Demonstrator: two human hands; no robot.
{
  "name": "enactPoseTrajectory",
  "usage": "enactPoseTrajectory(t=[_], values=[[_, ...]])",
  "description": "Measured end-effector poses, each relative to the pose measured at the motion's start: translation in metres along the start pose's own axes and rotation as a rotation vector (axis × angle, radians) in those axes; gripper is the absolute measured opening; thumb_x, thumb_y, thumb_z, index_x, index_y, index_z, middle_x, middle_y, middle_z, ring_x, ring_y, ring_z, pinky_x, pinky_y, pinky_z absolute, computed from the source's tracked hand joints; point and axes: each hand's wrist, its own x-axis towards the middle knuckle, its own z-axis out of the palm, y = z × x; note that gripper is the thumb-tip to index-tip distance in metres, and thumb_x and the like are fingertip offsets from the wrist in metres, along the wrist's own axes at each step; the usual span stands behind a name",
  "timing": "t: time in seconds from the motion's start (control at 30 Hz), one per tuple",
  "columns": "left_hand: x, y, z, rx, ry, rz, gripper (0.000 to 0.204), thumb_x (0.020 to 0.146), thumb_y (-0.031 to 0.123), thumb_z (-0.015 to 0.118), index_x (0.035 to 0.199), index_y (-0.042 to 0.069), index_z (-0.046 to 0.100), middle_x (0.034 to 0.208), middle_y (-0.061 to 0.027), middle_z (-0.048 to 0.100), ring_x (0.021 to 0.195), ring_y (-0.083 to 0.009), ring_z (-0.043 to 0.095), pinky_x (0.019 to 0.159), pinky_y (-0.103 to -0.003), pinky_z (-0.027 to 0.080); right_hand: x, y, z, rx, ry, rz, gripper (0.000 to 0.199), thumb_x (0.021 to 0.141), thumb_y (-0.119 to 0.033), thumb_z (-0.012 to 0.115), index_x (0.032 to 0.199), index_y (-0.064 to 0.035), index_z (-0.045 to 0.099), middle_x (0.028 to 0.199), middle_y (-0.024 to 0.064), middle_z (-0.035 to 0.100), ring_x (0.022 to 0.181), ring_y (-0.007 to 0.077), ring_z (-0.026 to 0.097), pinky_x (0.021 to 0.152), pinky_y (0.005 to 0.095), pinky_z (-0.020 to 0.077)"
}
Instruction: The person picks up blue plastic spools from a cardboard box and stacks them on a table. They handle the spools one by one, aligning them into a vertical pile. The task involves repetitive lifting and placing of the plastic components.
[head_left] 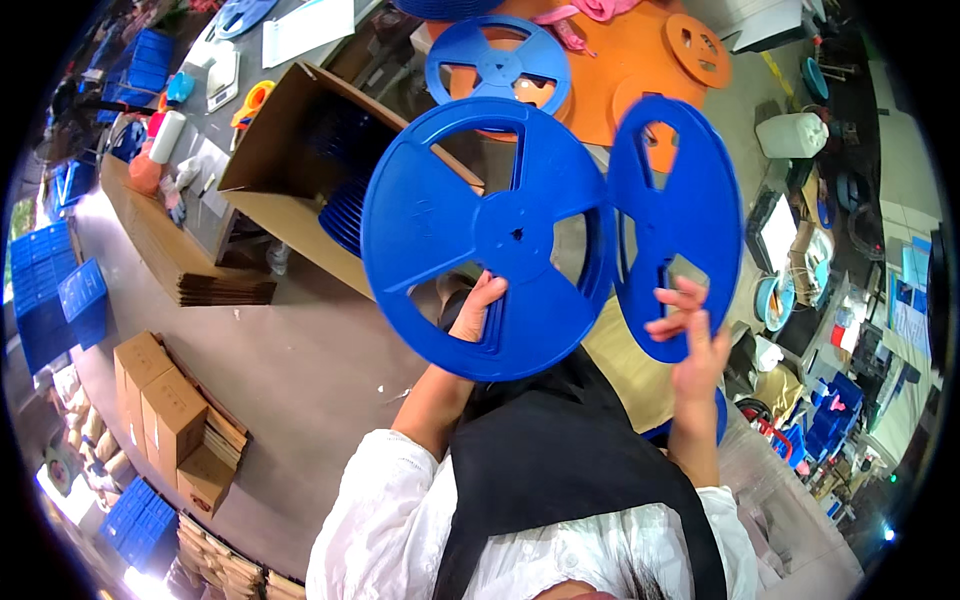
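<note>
The left hand [478,312] has its grip clamped on the lower edge of a large blue plastic reel [487,238], thumb hooked through one of its cut-out windows, holding the disc up flat toward the camera. Just right of that grip, the right hand [692,345] is closed on a second blue reel [676,225], fingers pinching its lower part; this reel stands turned edge-on and nearly touches the rim of the first. Behind and above the left grip lies an open cardboard box [290,150] with more blue reels stacked inside. Farther above both grips sits another blue reel [497,68] on an orange tabletop [600,90]. Below the left grip, well apart, flat cardboard boxes [170,410] are piled on the floor.
</note>
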Motion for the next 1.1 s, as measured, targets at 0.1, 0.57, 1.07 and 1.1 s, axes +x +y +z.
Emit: enactPoseTrajectory(t=[0.1, 0.57, 1.07, 1.1], values=[[0.001, -0.011, -0.033, -0.289, -0.353, 0.087, 0.073, 0.082, 0.049, 0.065, 0.137, 0.008, 0.039, 0.121, -0.0122, 0.051, 0.120, -0.0274, 0.049, 0.111, -0.046, 0.034, 0.009, 0.016, -0.025, 0.073, 0.131, 0.103, 0.047, 0.097, -0.037, 0.050, 0.121, 0.0028, 0.054, 0.088, 0.0117, 0.068, 0.056, 0.0109, 0.061, 0.045, 0.0203, 0.0425], [0.005, -0.015, -0.036, -0.470, -0.623, 0.218, 0.089, 0.080, 0.052, 0.068, 0.144, 0.008, 0.026, 0.126, -0.0198, 0.046, 0.121, -0.0354, 0.047, 0.109, -0.053, 0.034, 0.000, 0.068, -0.046, 0.172, 0.113, 0.322, 0.068, 0.098, -0.057, 0.028, 0.125, 0.0007, 0.051, 0.086, 0.0112, 0.064, 0.063, 0.0155, 0.064, 0.054, 0.0231, 0.0501], [-0.002, 0.007, -0.010, -0.540, -0.275, 0.236, 0.084, 0.080, 0.054, 0.068, 0.137, 0.003, 0.033, 0.122, -0.0123, 0.051, 0.118, -0.0274, 0.051, 0.112, -0.043, 0.034, 0.009, 0.060, -0.055, 0.572, 0.448, 0.292, 0.060, 0.099, -0.052, 0.034, 0.125, -0.0013, 0.053, 0.077, 0.0013, 0.054, 0.066, 0.0122, 0.052, 0.057, 0.0243, 0.0448], [0.000, 0.009, -0.010, -0.551, -0.241, 0.230, 0.084, 0.081, 0.054, 0.068, 0.136, 0.003, 0.033, 0.121, -0.0120, 0.051, 0.118, -0.0269, 0.051, 0.112, -0.042, 0.034, 0.011, 0.062, -0.058, 0.618, 0.463, 0.281, 0.060, 0.099, -0.052, 0.035, 0.125, -0.0011, 0.053, 0.077, 0.0011, 0.054, 0.066, 0.0120, 0.051, 0.057, 0.0241, 0.0444]])
